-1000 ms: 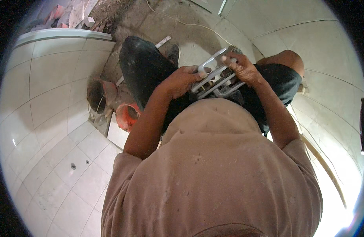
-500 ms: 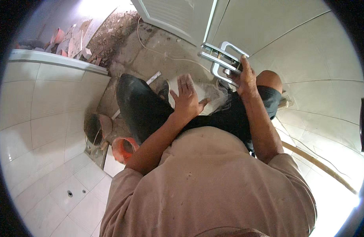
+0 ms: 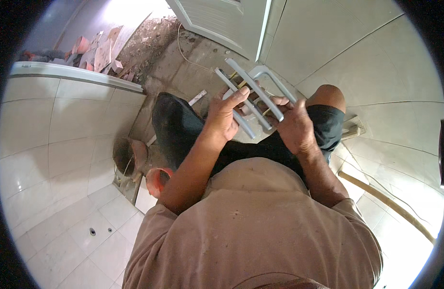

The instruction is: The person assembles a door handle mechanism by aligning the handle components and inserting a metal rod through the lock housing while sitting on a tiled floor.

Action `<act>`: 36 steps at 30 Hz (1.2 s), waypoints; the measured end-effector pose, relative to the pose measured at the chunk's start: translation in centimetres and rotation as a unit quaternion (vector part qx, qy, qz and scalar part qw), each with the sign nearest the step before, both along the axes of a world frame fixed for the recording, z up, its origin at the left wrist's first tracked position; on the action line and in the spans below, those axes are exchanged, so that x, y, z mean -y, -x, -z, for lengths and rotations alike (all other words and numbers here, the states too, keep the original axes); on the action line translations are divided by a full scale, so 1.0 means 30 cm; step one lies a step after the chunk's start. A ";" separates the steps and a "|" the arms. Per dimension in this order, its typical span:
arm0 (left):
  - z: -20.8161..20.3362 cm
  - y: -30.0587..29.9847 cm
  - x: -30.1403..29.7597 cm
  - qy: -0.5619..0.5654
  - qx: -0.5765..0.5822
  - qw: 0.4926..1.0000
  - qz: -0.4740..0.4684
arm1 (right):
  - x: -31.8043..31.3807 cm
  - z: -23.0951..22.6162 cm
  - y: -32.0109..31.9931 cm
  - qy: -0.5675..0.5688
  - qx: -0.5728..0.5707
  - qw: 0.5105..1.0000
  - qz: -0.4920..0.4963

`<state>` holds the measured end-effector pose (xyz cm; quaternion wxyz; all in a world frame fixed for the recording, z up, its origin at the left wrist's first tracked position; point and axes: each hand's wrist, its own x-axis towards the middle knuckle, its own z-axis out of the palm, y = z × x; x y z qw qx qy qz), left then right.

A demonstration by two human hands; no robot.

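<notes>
Kinda rough in there tbh: pale tiled right-hand wall (image 3: 376, 72), shiny tiled left-hand wall (image 3: 70, 125), grubby bare floor (image 3: 176, 67) between them, white panelled door (image 3: 222, 24) up top, and harsh light (image 3: 409, 260) blowing out the lower right.

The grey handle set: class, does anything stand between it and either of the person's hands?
Nothing visible does. The left hand and right hand already hold the grey handle set from opposite sides. The orange bucket stands apart, beyond the left forearm's outer side.
</notes>
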<state>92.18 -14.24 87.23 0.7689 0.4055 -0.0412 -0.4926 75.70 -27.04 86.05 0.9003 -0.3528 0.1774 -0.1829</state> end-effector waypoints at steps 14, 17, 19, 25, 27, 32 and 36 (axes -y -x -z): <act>-0.106 0.059 -0.182 -0.111 0.101 0.985 0.087 | -0.045 -0.060 -0.018 0.268 -0.184 0.938 -0.124; -0.089 0.054 -0.198 -0.116 0.088 0.986 0.078 | -0.061 -0.030 -0.015 0.288 -0.185 0.936 -0.080; -0.086 0.048 -0.203 -0.117 0.069 0.987 0.082 | -0.058 -0.024 -0.013 0.282 -0.187 0.939 -0.070; -0.116 0.034 -0.194 -0.081 0.047 0.991 0.091 | -0.034 0.007 -0.009 0.175 -0.197 0.963 -0.061; -0.123 0.024 -0.190 -0.074 0.057 0.990 0.105 | -0.012 0.030 -0.007 0.178 -0.203 0.961 -0.053; -0.115 0.009 -0.183 -0.057 0.041 0.992 0.102 | -0.015 -0.022 -0.009 0.070 -0.168 0.982 -0.051; -0.090 -0.003 -0.191 -0.062 0.042 0.990 0.116 | -0.006 -0.015 -0.013 0.057 -0.143 0.987 -0.055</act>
